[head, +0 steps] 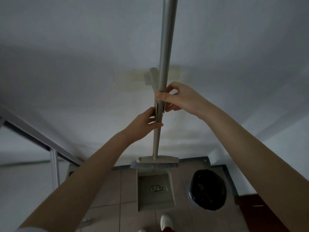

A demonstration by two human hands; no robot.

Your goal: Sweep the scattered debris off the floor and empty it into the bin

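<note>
Both hands, left (145, 122) and right (179, 97), fingers clamped on broom (163, 67). Unclip it from dustpan (154, 190) handle; pull straight, steadily.

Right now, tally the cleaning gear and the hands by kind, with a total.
Brooms: 1
Dustpans: 1
Bins: 1
Hands: 2, left and right, both on the broom's pole
Total: 5
</note>
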